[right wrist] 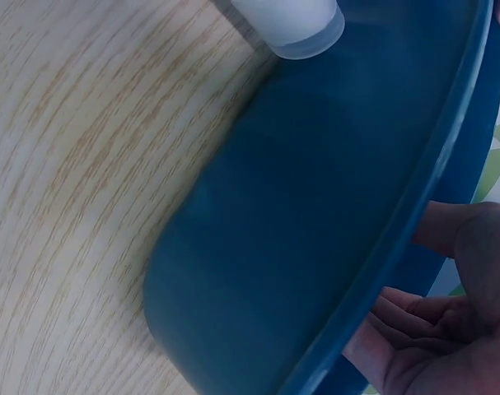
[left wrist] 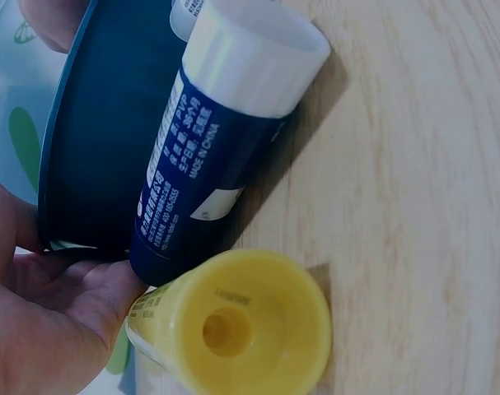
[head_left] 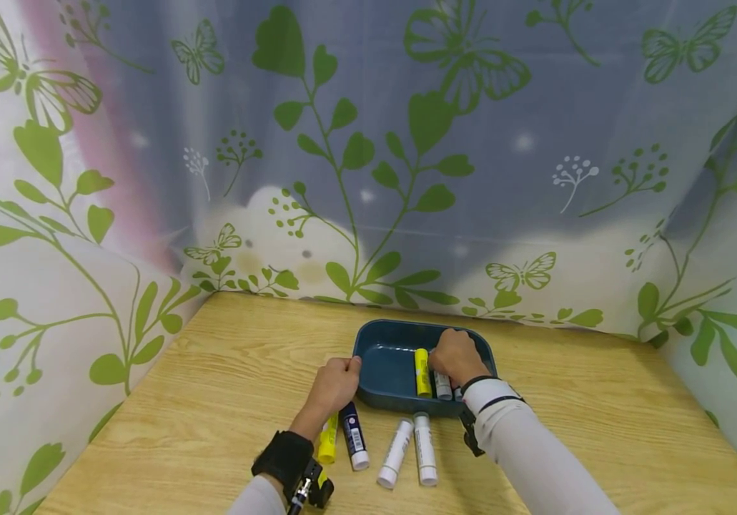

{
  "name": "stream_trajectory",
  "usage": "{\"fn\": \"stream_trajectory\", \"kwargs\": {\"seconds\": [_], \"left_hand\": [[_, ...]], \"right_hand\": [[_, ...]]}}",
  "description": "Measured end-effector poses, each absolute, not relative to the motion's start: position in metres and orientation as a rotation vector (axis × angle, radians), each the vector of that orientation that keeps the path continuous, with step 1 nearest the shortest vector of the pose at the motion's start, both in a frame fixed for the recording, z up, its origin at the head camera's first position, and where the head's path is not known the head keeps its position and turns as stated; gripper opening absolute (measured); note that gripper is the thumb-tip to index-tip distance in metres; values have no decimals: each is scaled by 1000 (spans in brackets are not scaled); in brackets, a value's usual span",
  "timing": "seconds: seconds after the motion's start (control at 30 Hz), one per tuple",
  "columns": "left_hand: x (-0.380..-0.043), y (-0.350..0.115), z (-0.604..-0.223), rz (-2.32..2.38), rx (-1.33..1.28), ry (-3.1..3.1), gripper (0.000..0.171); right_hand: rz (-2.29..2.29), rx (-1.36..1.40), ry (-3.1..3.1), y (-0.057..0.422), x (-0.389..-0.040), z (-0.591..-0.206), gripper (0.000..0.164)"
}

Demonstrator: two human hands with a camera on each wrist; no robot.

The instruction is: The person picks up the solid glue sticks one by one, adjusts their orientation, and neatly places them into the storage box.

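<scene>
below, tray (head_left: 386,368) on table (head_left: 574,400), behind, leafy curtain (head_left: 516,193)

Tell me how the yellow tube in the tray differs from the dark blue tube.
The yellow tube is inside the tray; the dark blue tube is on the table outside it. The yellow tube's near end is yellow, while the dark blue tube's near end is white. Both are cylindrical.

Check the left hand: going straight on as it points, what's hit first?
The blue tray, at its left end; the left hand already seems to grip that rim. Exact fingertip depth is unclear.
</scene>
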State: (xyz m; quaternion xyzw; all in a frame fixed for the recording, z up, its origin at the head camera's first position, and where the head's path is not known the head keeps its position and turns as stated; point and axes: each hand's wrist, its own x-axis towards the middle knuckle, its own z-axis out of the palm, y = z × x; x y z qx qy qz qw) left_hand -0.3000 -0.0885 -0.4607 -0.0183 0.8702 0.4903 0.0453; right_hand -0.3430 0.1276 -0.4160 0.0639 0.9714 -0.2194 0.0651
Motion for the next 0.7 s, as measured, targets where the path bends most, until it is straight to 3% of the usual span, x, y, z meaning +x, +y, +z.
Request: {"fn": "stream_trajectory", "kwargs": {"seconds": [0.7], "left_hand": [[-299, -88, -460, 1510, -61, 2652, 42]], "right_hand": [[-644, 236, 2894, 126, -346, -417, 32]]}}
